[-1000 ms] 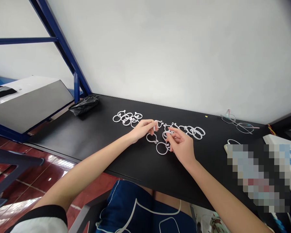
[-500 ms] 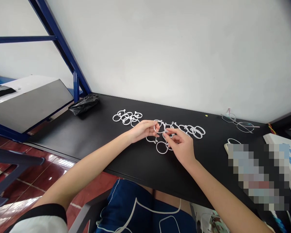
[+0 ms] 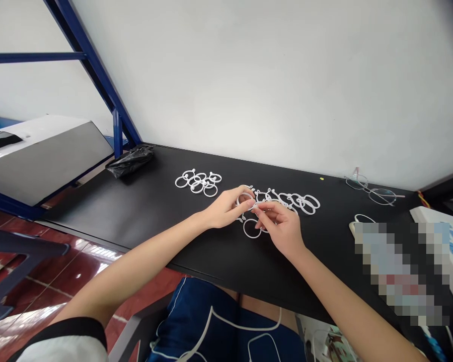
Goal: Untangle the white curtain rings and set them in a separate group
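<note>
My left hand (image 3: 228, 207) and my right hand (image 3: 280, 224) meet above the black table (image 3: 143, 211), fingertips pinched together on a white plastic ring (image 3: 246, 199). Just below them lies a loose white ring (image 3: 252, 229) flat on the table. A row of several white rings (image 3: 298, 202) stretches to the right behind my right hand. A separate cluster of white rings (image 3: 198, 182) lies to the left, beyond my left hand.
A crumpled black bag (image 3: 130, 161) sits at the table's far left corner by a blue metal frame (image 3: 98, 75). Eyeglasses (image 3: 373, 191) lie at the far right near the wall. A white box (image 3: 443, 236) stands at the right edge.
My hands have come together. The left hand moved right with its ring to meet the right hand's fingertips.
</note>
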`<state>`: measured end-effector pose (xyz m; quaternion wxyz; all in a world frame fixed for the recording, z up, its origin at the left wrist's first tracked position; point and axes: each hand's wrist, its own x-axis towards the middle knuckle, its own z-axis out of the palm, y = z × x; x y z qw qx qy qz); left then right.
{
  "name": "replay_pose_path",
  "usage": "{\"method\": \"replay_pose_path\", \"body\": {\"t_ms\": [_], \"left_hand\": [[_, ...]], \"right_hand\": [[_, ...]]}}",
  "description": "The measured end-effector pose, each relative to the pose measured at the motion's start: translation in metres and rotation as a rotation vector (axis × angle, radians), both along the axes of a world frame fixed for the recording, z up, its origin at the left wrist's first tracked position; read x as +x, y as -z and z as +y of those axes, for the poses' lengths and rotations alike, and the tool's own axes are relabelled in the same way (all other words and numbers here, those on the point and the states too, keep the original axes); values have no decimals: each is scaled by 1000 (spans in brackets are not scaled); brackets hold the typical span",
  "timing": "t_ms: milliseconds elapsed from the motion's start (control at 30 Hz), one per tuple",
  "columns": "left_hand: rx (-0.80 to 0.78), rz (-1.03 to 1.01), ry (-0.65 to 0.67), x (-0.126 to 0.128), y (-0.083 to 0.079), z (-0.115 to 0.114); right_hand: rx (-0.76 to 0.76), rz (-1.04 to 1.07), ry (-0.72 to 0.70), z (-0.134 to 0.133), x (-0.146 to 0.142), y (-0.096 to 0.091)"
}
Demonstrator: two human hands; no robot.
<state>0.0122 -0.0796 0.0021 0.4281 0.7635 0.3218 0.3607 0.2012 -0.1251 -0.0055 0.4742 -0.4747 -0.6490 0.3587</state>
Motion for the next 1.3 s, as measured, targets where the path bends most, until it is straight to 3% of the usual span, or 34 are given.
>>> {"method": "replay_pose_path", "body": {"t_ms": [133, 233, 367, 500, 1300], "left_hand": [[179, 74, -2, -3, 0, -1], [129, 11, -20, -2, -2, -2], [21, -62, -26, 1, -3, -5], [-29, -86, 13, 1, -3, -6], [-80, -101, 60, 2, -5, -9]], "right_hand": [[38, 9, -52, -2, 0, 2], [136, -44, -86, -3, 1, 3], [293, -271, -116, -3, 3, 1], [340, -417, -139, -2, 3, 1], [265, -267, -270, -7, 0, 6]]}}
